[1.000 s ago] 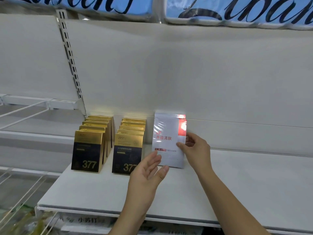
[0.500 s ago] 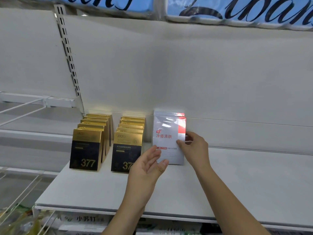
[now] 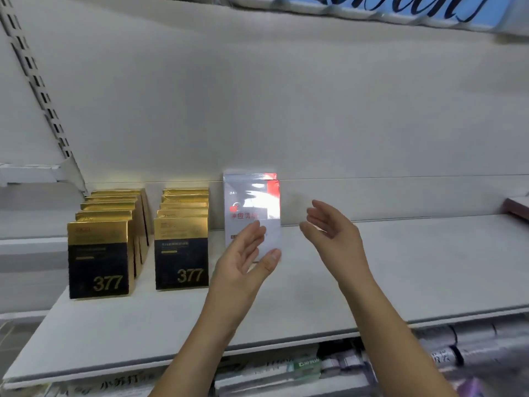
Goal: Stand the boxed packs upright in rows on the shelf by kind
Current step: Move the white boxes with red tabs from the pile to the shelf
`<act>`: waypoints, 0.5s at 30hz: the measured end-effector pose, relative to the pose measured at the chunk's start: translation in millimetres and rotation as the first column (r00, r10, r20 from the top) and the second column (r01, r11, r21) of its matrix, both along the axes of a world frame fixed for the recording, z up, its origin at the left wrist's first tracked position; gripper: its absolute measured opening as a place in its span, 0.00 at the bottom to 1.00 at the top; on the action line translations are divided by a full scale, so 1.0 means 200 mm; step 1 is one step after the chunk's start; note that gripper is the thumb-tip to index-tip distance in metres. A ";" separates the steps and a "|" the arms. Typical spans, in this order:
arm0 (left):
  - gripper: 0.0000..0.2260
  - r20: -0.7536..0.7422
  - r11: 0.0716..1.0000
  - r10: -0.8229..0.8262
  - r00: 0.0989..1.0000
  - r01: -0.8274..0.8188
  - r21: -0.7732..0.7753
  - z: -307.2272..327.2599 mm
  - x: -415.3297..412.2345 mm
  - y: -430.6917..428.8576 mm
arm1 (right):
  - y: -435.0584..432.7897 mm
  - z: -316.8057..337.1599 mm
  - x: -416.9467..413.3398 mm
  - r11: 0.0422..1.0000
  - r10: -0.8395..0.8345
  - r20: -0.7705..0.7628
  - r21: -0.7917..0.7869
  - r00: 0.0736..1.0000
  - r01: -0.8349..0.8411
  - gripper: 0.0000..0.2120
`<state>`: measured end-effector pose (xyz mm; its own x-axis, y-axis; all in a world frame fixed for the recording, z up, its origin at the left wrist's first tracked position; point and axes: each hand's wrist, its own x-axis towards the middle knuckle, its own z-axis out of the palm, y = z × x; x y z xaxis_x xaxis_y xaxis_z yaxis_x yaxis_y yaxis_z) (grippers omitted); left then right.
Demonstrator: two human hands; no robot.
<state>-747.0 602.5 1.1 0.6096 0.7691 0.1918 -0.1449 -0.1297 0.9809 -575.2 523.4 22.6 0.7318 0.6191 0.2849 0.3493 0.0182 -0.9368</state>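
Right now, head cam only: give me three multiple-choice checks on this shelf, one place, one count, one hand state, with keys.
1. Where on the shelf does the white pack stand?
A. right of the gold-and-black rows
B. between them
C. left of them

2. How many gold-and-black rows are there?
A. one
B. two
C. four

3. The right hand is:
A. gripping the white pack
B. open, apart from the pack
C. pinching a gold box

Answers: 1 A, it stands upright just past the right row. 2 B, two separate lines run front to back. 3 B, straight fingers, visible gap to the pack.
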 end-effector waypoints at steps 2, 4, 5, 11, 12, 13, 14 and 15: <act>0.28 -0.007 0.998 -0.060 0.998 0.060 0.019 0.00 0.07 -0.02 | -0.16 0.01 0.00 0.999 0.014 -0.036 0.037 0.999 -0.013 0.25; 0.26 -0.011 0.991 -0.123 0.992 0.123 0.045 0.01 0.17 -0.06 | -0.31 0.02 0.02 0.998 0.004 -0.050 0.066 0.999 0.000 0.27; 0.26 -0.012 0.987 -0.155 0.988 0.155 0.050 0.01 0.22 -0.09 | -0.39 0.02 0.04 0.997 -0.013 -0.052 0.073 0.999 0.016 0.27; 0.27 -0.011 0.934 -0.350 0.937 0.350 0.075 0.02 0.57 -0.46 | -0.92 0.00 0.23 0.986 -0.141 -0.051 0.077 0.989 0.145 0.25; 0.26 -0.012 0.923 -0.375 0.927 0.374 0.085 0.02 0.64 -0.54 | -1.02 -0.01 0.28 0.983 -0.161 -0.056 0.077 0.985 0.165 0.25; 0.26 -0.017 0.914 -0.397 0.918 0.396 0.091 0.02 0.70 -0.63 | -1.12 -0.02 0.32 0.980 -0.180 -0.064 0.079 0.982 0.185 0.24; 0.26 -0.023 0.904 -0.416 0.909 0.417 0.095 0.02 0.77 -0.72 | -1.22 -0.04 0.37 0.976 -0.195 -0.070 0.081 0.978 0.201 0.25; 0.27 -0.028 0.896 -0.433 0.901 0.434 0.099 0.01 0.83 -0.81 | -1.33 -0.05 0.42 0.974 -0.207 -0.071 0.080 0.976 0.212 0.25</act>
